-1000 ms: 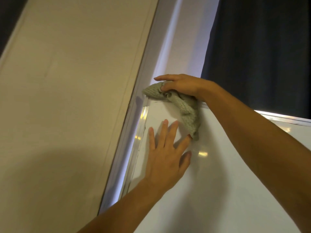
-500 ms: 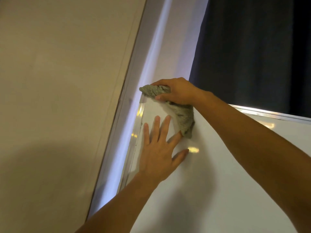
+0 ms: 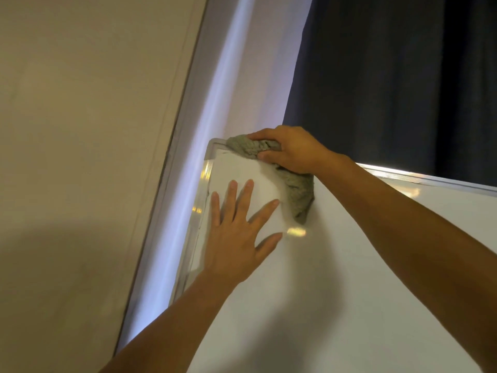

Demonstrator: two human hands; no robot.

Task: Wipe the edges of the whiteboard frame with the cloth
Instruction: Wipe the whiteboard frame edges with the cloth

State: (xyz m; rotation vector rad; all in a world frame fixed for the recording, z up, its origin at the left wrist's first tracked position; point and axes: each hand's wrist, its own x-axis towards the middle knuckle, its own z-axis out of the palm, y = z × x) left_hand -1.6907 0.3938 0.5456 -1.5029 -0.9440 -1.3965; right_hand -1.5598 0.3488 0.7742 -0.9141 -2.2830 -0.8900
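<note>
The whiteboard [image 3: 336,278] fills the lower right, with a silver frame [image 3: 200,200] along its left and top edges. My right hand [image 3: 289,149] grips a grey-green cloth [image 3: 294,189] and presses it on the top frame edge, just right of the upper left corner. Part of the cloth hangs down over the board face. My left hand [image 3: 238,232] lies flat on the board below, fingers spread, holding nothing.
A beige wall [image 3: 80,157] takes up the left side. A pale vertical strip [image 3: 215,103] runs beside the board's left frame. A dark curtain [image 3: 403,76] hangs behind the top edge at the upper right.
My right hand has slid the cloth a little to the right along the top edge, so the frame's upper left corner now shows. My left hand stays flat on the board.
</note>
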